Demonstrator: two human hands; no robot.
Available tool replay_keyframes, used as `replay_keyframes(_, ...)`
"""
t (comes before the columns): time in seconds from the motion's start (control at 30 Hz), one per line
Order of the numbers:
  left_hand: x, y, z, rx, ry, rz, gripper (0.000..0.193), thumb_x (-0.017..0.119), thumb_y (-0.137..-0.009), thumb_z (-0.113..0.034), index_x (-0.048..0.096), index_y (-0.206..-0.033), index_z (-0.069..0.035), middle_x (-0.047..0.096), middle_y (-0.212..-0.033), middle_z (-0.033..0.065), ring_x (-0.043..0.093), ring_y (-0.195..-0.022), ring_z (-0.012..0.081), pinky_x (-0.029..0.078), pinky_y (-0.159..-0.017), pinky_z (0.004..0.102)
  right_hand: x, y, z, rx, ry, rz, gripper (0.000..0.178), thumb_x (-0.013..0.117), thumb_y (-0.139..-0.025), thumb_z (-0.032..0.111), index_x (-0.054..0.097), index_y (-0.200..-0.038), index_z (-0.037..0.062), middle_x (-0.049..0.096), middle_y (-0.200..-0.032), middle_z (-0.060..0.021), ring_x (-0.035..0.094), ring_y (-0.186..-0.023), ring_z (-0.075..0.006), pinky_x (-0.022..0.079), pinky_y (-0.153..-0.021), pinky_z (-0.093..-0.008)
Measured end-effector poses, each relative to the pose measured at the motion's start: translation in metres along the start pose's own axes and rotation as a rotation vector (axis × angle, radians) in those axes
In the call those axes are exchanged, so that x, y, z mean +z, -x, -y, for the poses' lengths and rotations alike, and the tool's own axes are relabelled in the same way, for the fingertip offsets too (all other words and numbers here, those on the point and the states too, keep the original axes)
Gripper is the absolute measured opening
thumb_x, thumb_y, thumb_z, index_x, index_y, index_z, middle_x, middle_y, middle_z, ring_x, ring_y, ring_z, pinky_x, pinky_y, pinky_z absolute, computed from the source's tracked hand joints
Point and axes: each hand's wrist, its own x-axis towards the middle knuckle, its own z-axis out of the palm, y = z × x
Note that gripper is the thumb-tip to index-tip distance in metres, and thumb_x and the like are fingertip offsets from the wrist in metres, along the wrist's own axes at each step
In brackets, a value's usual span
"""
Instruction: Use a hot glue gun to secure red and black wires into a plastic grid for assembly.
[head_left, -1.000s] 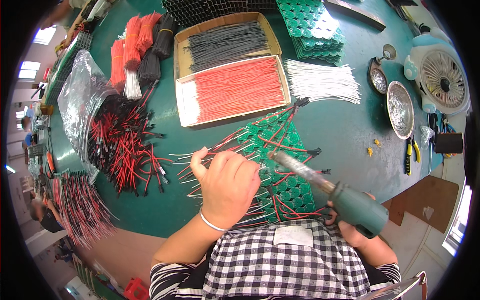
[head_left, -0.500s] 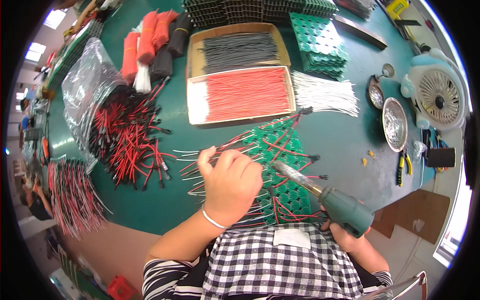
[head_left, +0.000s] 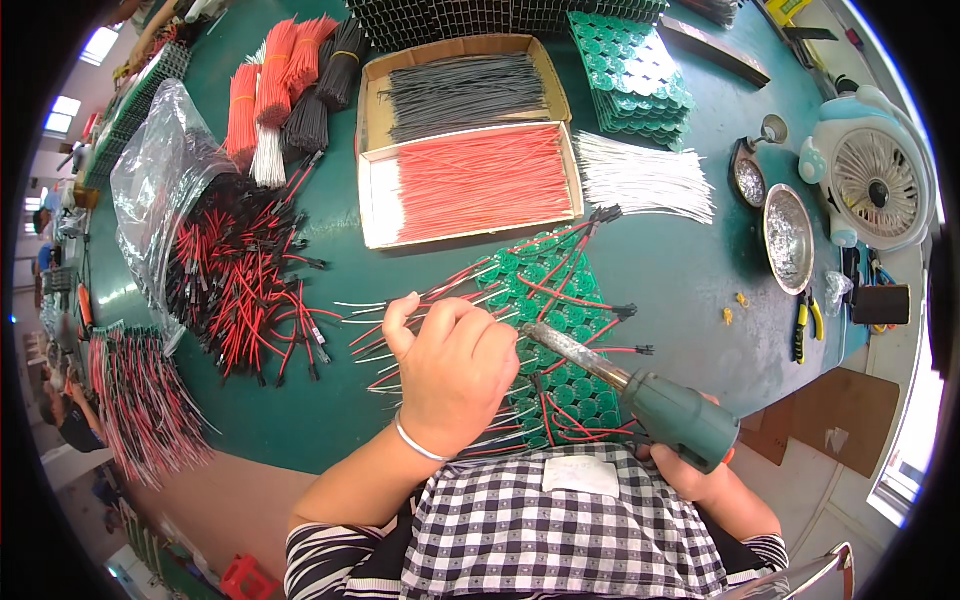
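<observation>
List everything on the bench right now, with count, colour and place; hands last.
green circuit boards: one panel with wires attached, green, bench centre under the hands
soldering iron: one, green handle, metal barrel, over the panel
red wires: many, red, front cardboard tray
black wires: many, dark, rear tray
white wires: one loose pile, right of the trays
connector leads: heap, red and black, left, beside a clear bag
wire bundles: several, red, black, white, rear left
metal dishes: two, silver, right
small fan: one, pale blue, far right
left hand: fingers on wires at the panel
right hand: grips the soldering iron
</observation>
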Motion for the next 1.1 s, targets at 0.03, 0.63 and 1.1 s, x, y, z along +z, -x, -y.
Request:
replay_keyframes(0.03,0.000,-0.001,0.000,0.001,-0.002,0.001,0.017,0.074,-0.068,-0.008,0.062,-0.076,-0.017,0.056,-0.078,-0.0032,0.058,-0.084,0.0174,0.029,-0.095,0.0517,-0.002,0.002,-0.001,0.023,-0.031,0.019,0.037,0.061,-0.068,0.000,0.067,-0.105,-0.0002,0.068,-0.100,-0.0137,0.066,-0.082,-0.0295,0.051,-0.080,-0.0407)
replay_keyframes(0.63,-0.029,-0.005,0.032,-0.040,0.016,-0.032,0.021,0.071,-0.074,-0.016,0.061,-0.092,-0.017,0.058,-0.095,0.0015,0.055,-0.099,0.0224,0.033,-0.092,0.0494,-0.056,0.016,-0.041,0.278,-0.422,-1.199,0.037,0.046,-0.099,0.021,0.051,-0.127,-0.0034,0.054,-0.075,-0.0062,0.050,-0.063,-0.0107,0.043,-0.059,-0.0245)
replay_keyframes(1.1,-0.028,-0.079,0.199,0.161,-0.272,0.085,0.016,0.067,-0.079,-0.014,0.068,-0.094,-0.020,0.057,-0.101,-0.0011,0.052,-0.100,0.0219,0.041,-0.085,0.0368,-0.049,0.016,-0.039,0.225,-0.460,-1.040,0.040,0.047,-0.097,0.020,0.045,-0.125,-0.0080,0.059,-0.115,-0.0159,0.054,-0.064,-0.0123,0.047,-0.056,-0.0269)
